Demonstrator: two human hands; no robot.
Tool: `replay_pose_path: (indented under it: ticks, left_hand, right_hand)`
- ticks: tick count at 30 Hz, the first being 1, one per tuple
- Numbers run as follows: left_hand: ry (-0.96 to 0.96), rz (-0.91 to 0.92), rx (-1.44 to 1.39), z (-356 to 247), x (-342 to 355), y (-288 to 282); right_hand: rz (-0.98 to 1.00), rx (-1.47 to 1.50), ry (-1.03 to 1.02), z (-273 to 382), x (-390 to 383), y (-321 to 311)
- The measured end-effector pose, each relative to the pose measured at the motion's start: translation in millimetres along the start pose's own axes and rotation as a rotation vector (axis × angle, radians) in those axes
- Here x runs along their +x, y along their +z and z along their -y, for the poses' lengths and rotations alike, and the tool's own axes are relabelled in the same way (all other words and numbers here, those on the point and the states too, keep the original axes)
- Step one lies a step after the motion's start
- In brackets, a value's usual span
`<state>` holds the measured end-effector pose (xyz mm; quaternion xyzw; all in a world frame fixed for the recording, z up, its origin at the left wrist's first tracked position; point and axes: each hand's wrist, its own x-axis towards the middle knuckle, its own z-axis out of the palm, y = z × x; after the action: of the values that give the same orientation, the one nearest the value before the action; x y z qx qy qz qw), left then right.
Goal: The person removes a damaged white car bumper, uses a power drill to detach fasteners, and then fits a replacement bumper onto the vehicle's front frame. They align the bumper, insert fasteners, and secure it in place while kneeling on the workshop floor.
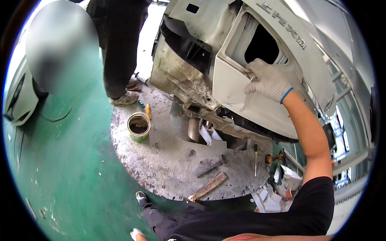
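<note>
My right hand (268, 80), in a white knitted glove with a blue cuff, is against the pale rear body panel (229, 86) of a car. Its fingers are curled and pressed together at the lower edge of a recess (237, 40) around a dark opening. A small metallic-looking bit shows at the fingers, too little to name. Low in the picture, only part of my left hand (137, 233) appears, also in a white glove; its fingers are not clear. Raised silver lettering (283, 25) runs along the panel above the recess.
Another person's dark-trousered legs (120, 52) stand at the upper left. On the round metal plate (161, 168) are an open tin (138, 125), a yellow-handled tool (148, 111), a wood strip (208, 186) and a screwdriver (255, 156). Broken white pieces (267, 201) lie right.
</note>
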<state>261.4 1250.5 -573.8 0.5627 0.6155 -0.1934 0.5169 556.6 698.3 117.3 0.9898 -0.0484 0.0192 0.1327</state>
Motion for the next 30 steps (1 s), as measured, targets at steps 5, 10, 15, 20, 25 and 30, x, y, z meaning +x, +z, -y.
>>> replay_pose_path:
  ticks: [5, 10, 15, 20, 25, 30]
  left_hand:
    - [0.422, 0.294, -0.118, -218, -18, 120]
    - [0.878, 0.896, -0.859, -428, -225, 296]
    - [1.156, 1.193, -1.391, -498, -469, 335]
    - [0.831, 1.190, -1.272, -474, -609, 364]
    - [0.501, 1.583, -1.344, -468, -601, 368]
    - [0.598, 1.305, -1.500, -490, -591, 347]
  right_hand:
    - [0.094, -0.103, 0.137, 9, 3, 0]
    - [0.103, -0.082, 0.116, 6, 6, 1]
    - [0.072, -0.042, 0.083, -2, 6, 4]
    - [0.099, -0.069, 0.111, -11, 7, 9]
    - [0.061, -0.083, 0.047, -12, 6, 11]
    - [0.061, -0.050, 0.082, -6, 6, 8]
